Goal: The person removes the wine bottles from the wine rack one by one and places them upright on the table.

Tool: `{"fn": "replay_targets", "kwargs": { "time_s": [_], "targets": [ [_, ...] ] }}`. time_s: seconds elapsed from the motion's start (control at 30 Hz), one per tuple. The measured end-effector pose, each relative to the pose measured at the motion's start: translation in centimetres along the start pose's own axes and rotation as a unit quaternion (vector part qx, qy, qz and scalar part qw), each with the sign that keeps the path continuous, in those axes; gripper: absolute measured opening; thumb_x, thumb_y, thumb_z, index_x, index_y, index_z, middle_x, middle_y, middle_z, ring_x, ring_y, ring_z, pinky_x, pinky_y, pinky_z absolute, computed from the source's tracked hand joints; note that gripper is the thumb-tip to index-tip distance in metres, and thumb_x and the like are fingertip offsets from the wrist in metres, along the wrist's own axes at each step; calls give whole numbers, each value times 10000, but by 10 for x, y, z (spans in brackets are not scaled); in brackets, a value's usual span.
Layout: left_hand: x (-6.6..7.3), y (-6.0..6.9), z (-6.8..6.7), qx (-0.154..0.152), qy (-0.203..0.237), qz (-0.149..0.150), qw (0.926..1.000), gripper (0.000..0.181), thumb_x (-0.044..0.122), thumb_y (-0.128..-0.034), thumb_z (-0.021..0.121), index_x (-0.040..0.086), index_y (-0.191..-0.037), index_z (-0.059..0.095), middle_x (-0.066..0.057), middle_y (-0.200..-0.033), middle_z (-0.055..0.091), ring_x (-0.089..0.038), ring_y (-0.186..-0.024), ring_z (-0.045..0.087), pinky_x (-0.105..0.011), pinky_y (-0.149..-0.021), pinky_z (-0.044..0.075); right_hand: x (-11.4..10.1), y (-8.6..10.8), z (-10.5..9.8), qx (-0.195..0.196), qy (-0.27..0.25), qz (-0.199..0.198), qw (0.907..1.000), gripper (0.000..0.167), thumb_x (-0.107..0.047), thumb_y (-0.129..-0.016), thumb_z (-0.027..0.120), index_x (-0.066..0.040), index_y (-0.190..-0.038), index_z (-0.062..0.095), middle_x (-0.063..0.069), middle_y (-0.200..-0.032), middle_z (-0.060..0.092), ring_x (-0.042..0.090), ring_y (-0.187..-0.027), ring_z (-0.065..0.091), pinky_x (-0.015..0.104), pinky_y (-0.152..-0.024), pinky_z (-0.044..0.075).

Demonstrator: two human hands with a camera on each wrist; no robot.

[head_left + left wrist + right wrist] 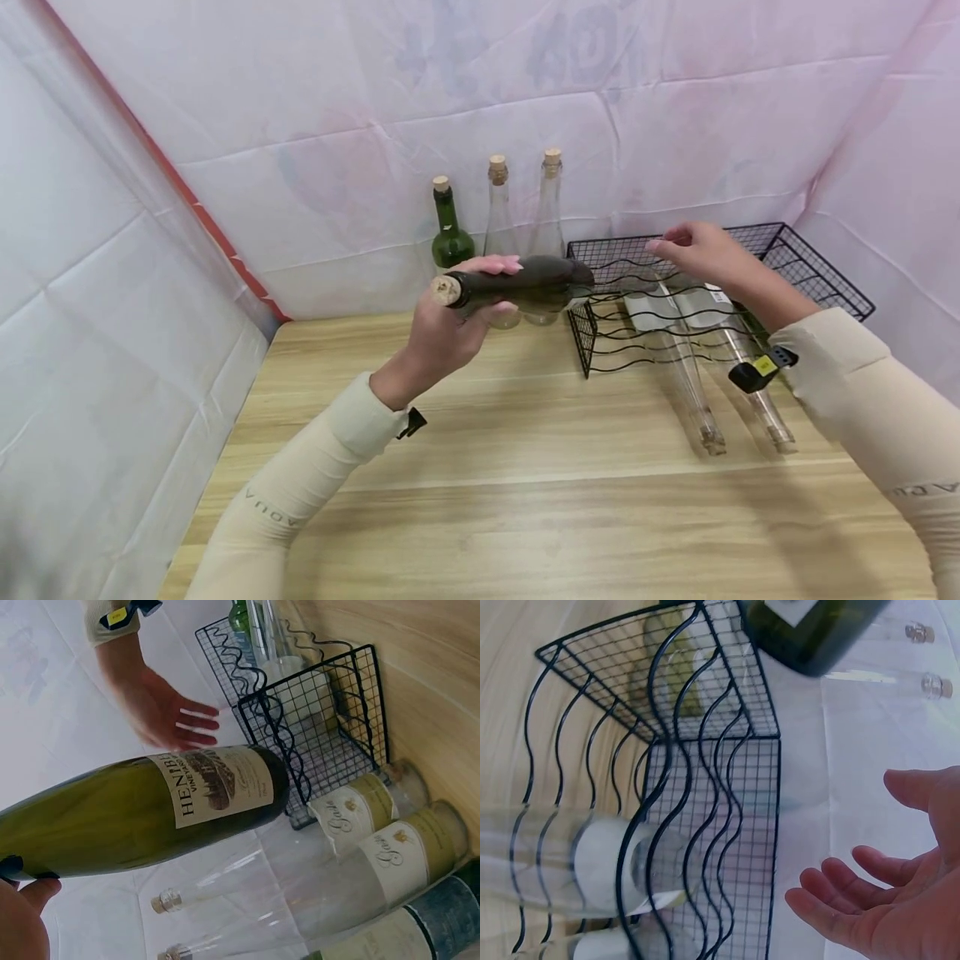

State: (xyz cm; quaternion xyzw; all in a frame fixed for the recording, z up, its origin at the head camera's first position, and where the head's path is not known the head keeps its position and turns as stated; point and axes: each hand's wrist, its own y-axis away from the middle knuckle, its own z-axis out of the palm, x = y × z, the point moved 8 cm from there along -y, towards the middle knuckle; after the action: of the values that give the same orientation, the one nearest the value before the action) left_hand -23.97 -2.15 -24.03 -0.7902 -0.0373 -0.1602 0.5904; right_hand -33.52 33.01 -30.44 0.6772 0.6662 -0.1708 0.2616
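Note:
My left hand (448,333) grips a dark green corked bottle (525,285) by its neck, the cork toward me and the base at the rack's left end. In the left wrist view the bottle (142,814) shows a cream label. My right hand (705,254) is over the back of the black wire rack (588,342), holding nothing; the right wrist view shows its fingers (832,896) loosely spread. Clear bottles (684,375) lie in the rack, necks toward the front.
Behind the held bottle stand a green corked bottle (452,247) and two clear corked bottles (498,218), near the white sheet wall (337,183). The wooden table (480,517) extends in front of the rack. A green bottle lies at the rack's right side, partly hidden by my right arm.

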Motion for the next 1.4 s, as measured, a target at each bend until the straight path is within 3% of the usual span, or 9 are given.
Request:
{"fn": "replay_targets", "kwargs": {
  "time_s": [0.17, 0.27, 0.6, 0.8, 0.97, 1.23, 1.4],
  "targets": [
    [-1, 3, -8, 119, -125, -79, 9998, 429, 145, -925, 758, -162, -1171, 586, -315, -1128, 706, -422, -1135, 693, -429, -1063, 568, 11, 4, -2, 118, 286, -37, 9995, 945, -655, -1034, 413, 160, -1506, 326, 426, -1470, 415, 570, -1336, 436, 712, -1081, 403],
    [-1, 4, -12, 134, -158, -181, 9996, 467, 210, -942, 733, -166, -1172, 581, -315, -1126, 706, -414, -1135, 692, -415, -1055, 570, 20, 8, -2, 185, 488, -34, 9986, 938, -642, -1040, 414, 167, -1505, 326, 434, -1463, 421, 584, -1335, 433, 715, -1086, 398],
    [-4, 13, -24, 112, -313, -606, 9976, 484, -184, -763, 791, -162, -1193, 569, -314, -1135, 707, -399, -1138, 686, -294, -1009, 589, 55, 23, -5, 352, 812, 94, 9960, 953, -653, -1034, 415, 184, -1482, 338, 440, -1408, 445, 589, -1271, 466, 717, -1030, 430],
    [-6, 19, -30, 37, -346, -651, 9973, 425, -113, -822, 788, -158, -1189, 578, -306, -1131, 711, -419, -1133, 687, -307, -998, 601, 80, 31, -8, 422, 916, 113, 9948, 907, -602, -1053, 421, 206, -1459, 367, 464, -1411, 443, 625, -1250, 474, 730, -1005, 432],
    [-9, 24, -37, 11, -484, -826, 9954, 422, -6, -881, 779, -145, -1218, 567, -293, -1139, 708, -317, -1124, 718, -225, -891, 621, 98, 40, -13, 622, 940, 178, 9935, 836, -545, -1067, 433, 208, -1429, 399, 467, -1379, 474, 634, -1203, 501, 736, -987, 430],
    [-19, 34, -50, 52, -605, -1184, 9911, 424, -112, -861, 753, -135, -1235, 553, -276, -1155, 698, -59, -1140, 689, -207, -874, 620, 127, 59, -22, 793, 1025, 255, 9912, 809, -514, -1069, 450, 219, -1409, 409, 486, -1347, 480, 642, -1155, 515, 745, -923, 446],
    [-23, 36, -55, -7, -814, -1330, 9878, 421, -121, -870, 741, -113, -1244, 550, -260, -1163, 707, -59, -1127, 690, -240, -873, 634, 148, 74, -27, 951, 1014, 502, 9890, 799, -502, -1066, 457, 222, -1401, 417, 495, -1341, 465, 657, -1162, 479, 753, -915, 424]
  ]
}}
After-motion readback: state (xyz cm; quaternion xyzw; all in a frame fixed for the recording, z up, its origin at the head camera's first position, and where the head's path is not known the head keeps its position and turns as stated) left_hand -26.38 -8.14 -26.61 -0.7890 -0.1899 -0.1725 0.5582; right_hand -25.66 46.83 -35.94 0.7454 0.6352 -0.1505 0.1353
